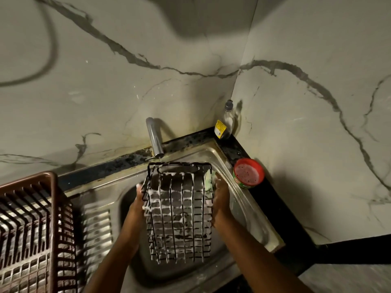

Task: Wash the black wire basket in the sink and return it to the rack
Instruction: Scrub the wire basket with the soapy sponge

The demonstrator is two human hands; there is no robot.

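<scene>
Over the steel sink (pixel 228 159), under the tap (pixel 154 137), the soapy black wire basket (pixel 179 212) was held between both hands: left hand (pixel 137 200) gripped its left side, right hand (pixel 220 195) pressed a green sponge (pixel 210 179) against its right side. A brown rack (pixel 31 229) stood left.

both forearms reach forward and up from the lower edge of the view, well apart. left hand (pixel 137 200) grips the left side of the black wire basket (pixel 178 212), fingertips at its upper edge. right hand (pixel 220 197) presses a green sponge (pixel 209 179) against the right side. both hands carry foam.
</scene>
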